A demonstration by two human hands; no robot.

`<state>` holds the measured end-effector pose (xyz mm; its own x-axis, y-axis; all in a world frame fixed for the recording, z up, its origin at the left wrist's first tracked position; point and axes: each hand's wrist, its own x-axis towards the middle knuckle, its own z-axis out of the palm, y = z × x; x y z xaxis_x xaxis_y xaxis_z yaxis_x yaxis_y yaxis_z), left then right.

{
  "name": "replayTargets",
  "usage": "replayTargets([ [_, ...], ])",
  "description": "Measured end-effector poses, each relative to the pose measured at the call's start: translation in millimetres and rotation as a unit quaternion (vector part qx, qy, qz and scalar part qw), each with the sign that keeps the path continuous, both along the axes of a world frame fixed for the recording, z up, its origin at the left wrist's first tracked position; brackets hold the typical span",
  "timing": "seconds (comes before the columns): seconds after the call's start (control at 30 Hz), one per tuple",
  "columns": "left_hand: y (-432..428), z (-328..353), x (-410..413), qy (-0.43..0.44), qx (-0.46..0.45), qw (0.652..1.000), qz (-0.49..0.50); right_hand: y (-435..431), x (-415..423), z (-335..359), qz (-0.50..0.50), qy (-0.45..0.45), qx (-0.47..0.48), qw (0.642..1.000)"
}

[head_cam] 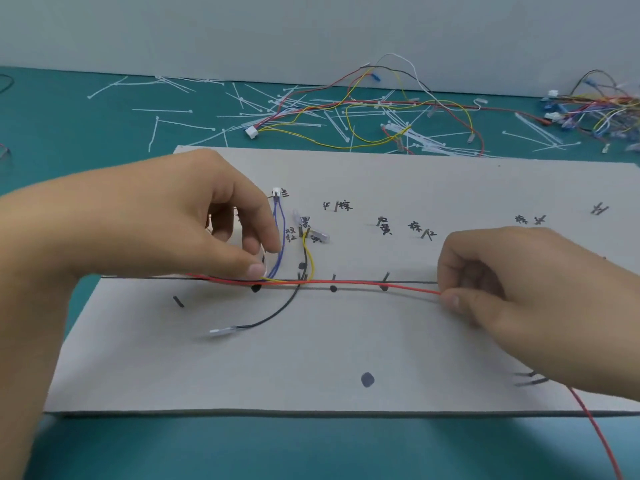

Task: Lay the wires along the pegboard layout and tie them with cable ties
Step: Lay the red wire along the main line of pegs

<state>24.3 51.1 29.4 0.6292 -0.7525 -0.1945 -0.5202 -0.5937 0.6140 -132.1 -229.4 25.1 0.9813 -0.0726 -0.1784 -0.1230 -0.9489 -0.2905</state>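
My left hand (194,220) and right hand (512,289) each pinch the red wire (363,283), taut between them along the board (346,358). The ties (173,123) beyond look unused, I judge.

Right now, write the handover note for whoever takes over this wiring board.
Left hand grips the red wire beside the blue wires, on the drawn line.
Right hand pinches the same wire further right, stretched along the line; its tail runs off the board at the near right.
Done: blue wires and yellow wire lead up to the pegs.
Left: black wire end lies loose below the line; no ties visible on the bundle; cable ties lie behind the board.
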Motion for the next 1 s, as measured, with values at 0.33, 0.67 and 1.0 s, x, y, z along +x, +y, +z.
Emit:
replayTargets([
  [0.33,-4.9,-6.7,-11.1,-0.062,0.039,0.996,0.041,-17.6,13.0,10.6,-0.001,0.052,0.033,0.998],
  [0.67,-19.5,-4.3,-19.8,-0.108,-0.045,0.992,0.052,-23.8,27.7,3.6,-0.030,0.032,0.027,0.999],
  [1.0,-70.6,-24.0,-40.2,-0.142,-0.032,0.989,-0.032,-30.5,19.0,-6.0,-0.097,-0.018,0.115,0.988],
])
